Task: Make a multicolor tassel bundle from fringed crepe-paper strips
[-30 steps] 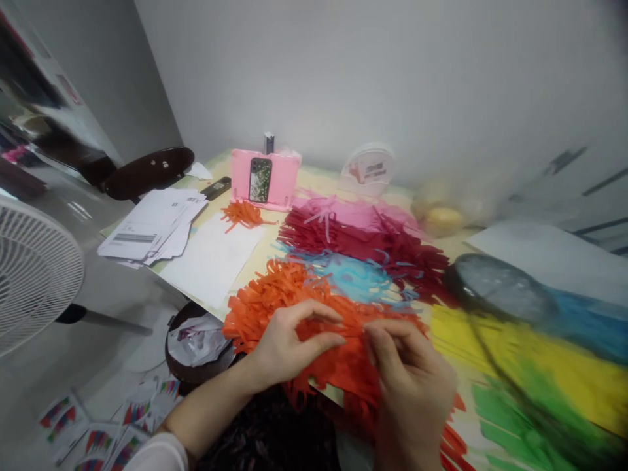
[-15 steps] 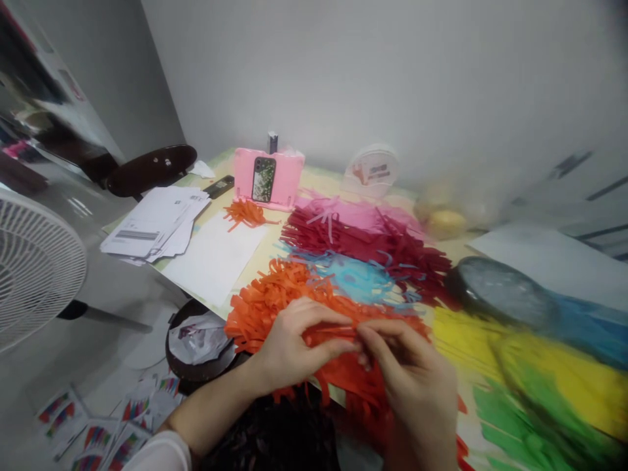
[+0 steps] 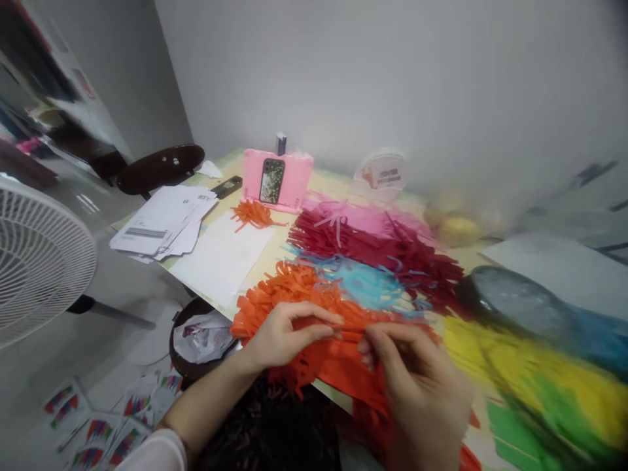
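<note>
Between my two hands runs a thin twisted stretch of orange fringed tissue paper [image 3: 352,329]. My left hand [image 3: 289,333] pinches its left part between thumb and fingers. Close beside it, my right hand [image 3: 417,373] pinches the other part; some of its fingers are curled out of sight. More orange fringe [image 3: 275,294] spreads over the table below and behind my hands, and hangs past the edge. Light blue fringe [image 3: 370,281] lies just beyond, then dark red fringe [image 3: 363,242] and pink fringe [image 3: 383,219]. A small orange tassel [image 3: 252,214] rests on white paper [image 3: 223,255].
A pink stand [image 3: 299,176] with a phone [image 3: 271,180] stands at the back. Paper sheets [image 3: 157,219] are stacked left. A round dark-rimmed object [image 3: 520,301], yellow paper [image 3: 471,343] and green paper [image 3: 513,428] lie right. A fan [image 3: 44,261] and a bag-lined bin [image 3: 201,340] stand left.
My hands have drawn slightly apart, so more of the twisted orange paper shows between them. The whole view has shifted a little, with the table things appearing further right.
</note>
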Motion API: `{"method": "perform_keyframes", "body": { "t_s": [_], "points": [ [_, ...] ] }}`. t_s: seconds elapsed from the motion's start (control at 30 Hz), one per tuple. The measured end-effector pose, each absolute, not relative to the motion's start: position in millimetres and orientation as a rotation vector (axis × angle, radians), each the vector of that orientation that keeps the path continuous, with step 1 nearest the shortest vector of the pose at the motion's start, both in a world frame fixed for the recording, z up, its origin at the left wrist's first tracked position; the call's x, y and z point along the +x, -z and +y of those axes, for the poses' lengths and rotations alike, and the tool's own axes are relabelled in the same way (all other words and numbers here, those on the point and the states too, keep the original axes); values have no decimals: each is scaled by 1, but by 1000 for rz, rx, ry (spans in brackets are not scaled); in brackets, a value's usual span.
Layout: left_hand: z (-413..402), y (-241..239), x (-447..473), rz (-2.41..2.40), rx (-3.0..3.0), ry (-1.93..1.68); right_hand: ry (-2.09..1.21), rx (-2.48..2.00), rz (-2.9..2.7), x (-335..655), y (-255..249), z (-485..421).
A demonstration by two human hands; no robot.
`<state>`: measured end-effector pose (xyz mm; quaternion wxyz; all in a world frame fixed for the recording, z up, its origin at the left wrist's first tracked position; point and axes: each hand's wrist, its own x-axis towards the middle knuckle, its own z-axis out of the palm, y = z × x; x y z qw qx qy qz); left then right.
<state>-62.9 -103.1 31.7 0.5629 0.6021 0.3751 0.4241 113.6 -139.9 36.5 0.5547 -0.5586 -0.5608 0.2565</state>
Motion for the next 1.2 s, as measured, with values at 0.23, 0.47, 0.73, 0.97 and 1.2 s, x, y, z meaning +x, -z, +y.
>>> {"method": "perform_keyframes", "body": {
  "t_s": [0.23,0.47,0.73,0.97,1.2],
  "points": [
    [-28,-42,-200,2057,1870,-1443,-666,-1445,-1278,124,-28,-142],
    [28,1,-221,2287,2280,-566,-485,-1651,-1424,149,-16,-108],
    [34,37,-221,1973,2273,-311,-329,-1783,-1870,224,6,-50],
    [22,6,-191,1858,2357,-382,-323,-1701,-2266,235,46,-15],
    [3,-24,-66,1135,2723,-421,-183,-1731,-2433,238,56,-21]
  ]
}}
